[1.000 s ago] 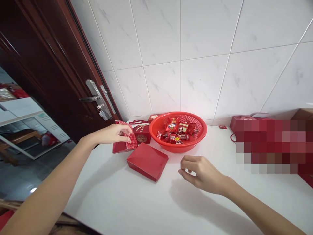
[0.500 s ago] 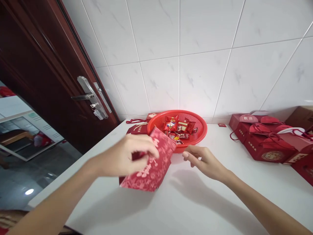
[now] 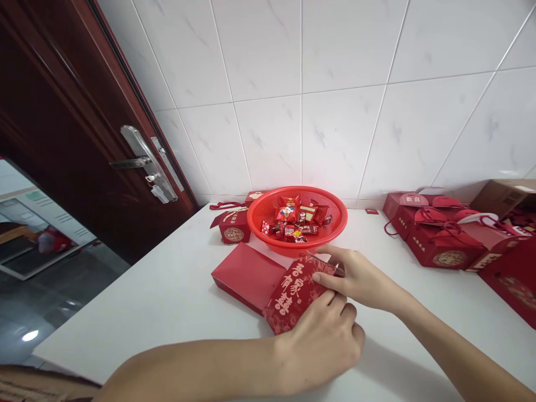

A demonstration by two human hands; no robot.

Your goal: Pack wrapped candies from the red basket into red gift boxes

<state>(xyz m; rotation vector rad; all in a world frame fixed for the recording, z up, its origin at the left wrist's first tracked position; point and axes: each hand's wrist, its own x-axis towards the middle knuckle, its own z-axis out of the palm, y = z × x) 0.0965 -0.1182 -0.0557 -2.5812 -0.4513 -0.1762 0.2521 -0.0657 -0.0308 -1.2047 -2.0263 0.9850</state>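
A flat red packet [image 3: 295, 293] with pale gold characters and a floral print is tilted in front of me. My right hand [image 3: 355, 279] pinches its right end, thumb on the printed face, where a bit of clear film shows. Curled round the lower right edge of the packet is my left hand [image 3: 324, 340], its fingertips hidden behind the knuckles. Beside the packet on the left, partly covered by it, lies a plain red box [image 3: 249, 273] on the white table.
Behind my hands stands a red plastic basket [image 3: 253, 231] holding several wrapped sweets [image 3: 288, 213]. A small red gift box [image 3: 234, 229] is left of it. More red gift boxes [image 3: 435, 240] and a cardboard carton [image 3: 498, 195] line the right. Tiled wall behind; dark door [image 3: 75, 111] at left.
My left hand has swung right and down with the packet, turning it and uncovering the plain red box. My right hand has come onto the packet's right end.
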